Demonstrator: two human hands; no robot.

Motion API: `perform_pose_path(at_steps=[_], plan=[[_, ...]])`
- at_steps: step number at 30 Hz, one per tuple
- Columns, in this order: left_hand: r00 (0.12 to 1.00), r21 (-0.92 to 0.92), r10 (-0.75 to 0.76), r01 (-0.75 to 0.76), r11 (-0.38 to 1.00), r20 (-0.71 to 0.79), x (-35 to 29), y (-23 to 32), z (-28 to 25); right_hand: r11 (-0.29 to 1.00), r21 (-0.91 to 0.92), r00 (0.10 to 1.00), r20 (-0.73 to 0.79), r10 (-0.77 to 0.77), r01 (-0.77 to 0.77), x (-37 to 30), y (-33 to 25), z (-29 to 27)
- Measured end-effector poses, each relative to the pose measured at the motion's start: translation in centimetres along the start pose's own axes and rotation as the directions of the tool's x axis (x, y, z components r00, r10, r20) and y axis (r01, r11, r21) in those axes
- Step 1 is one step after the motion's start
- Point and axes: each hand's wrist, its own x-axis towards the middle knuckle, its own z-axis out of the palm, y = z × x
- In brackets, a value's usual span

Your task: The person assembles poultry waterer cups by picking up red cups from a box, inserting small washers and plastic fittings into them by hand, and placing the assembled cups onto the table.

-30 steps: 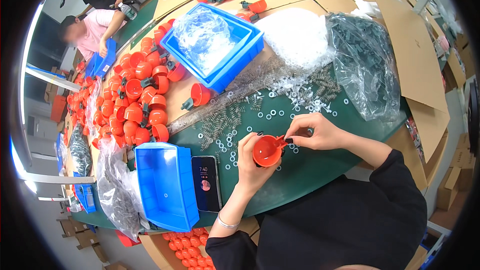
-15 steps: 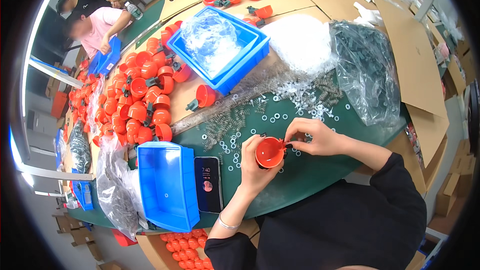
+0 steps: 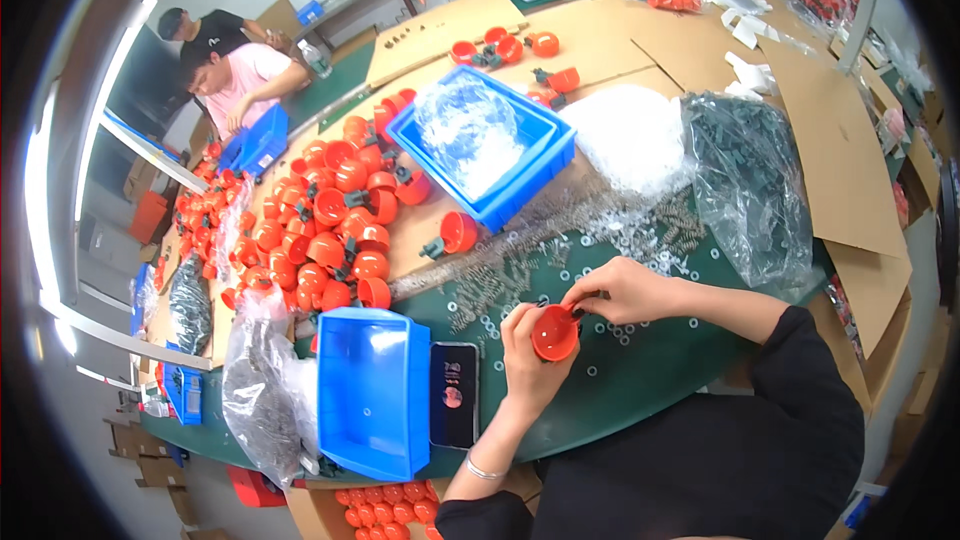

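Observation:
My left hand [image 3: 532, 372] wraps around a small red plastic cup [image 3: 553, 338], its open mouth turned up toward me. At the cup's far right rim my right hand [image 3: 628, 290] is closed in a pinch. A small dark piece shows between its fingertips, too small to make out fully. Under and around my hands, white washers [image 3: 592, 371] lie scattered on the green table [image 3: 640, 365]. Beyond them lie loose metal springs [image 3: 490, 285] and small white parts [image 3: 640, 230].
Left of my hands are a phone [image 3: 455, 395] and a blue bin [image 3: 370, 405] with a washer inside. Red cups [image 3: 330, 208] with dark fittings are heaped farther back, beside stacked blue trays [image 3: 500, 202]. A clear bag of dark parts [image 3: 750, 185] lies right. Other people [image 3: 245, 85] work across.
The view has shifted, so the table sits lower and farther right, and another person's arms show at the far side. Both hands stay at the red cup, which looks slightly turned.

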Motion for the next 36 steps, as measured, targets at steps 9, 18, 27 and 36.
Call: perform_pose_path(at_steps=[9,18,27,36], plan=[[0.998,-0.075,-0.06,0.062,0.995,0.034,-0.8,0.1,-0.1,0.69,-0.722,0.967,-0.135,-0.216,0.054,2.9,4.9,3.4],[0.998,-0.068,-0.052,0.054,0.996,0.031,-0.4,0.3,-0.1,0.878,-0.478,0.939,-0.315,-0.139,-0.03,1.0,2.1,1.4],[0.997,-0.056,-0.072,0.072,0.996,0.011,0.6,-0.7,0.2,0.992,-0.027,0.935,-0.331,-0.128,0.127,-2.7,-0.1,0.7],[0.999,-0.03,-0.041,0.042,0.999,0.032,-0.8,-0.4,0.7,0.969,-0.174,0.897,-0.377,-0.231,0.176,-3.4,0.1,2.1]])
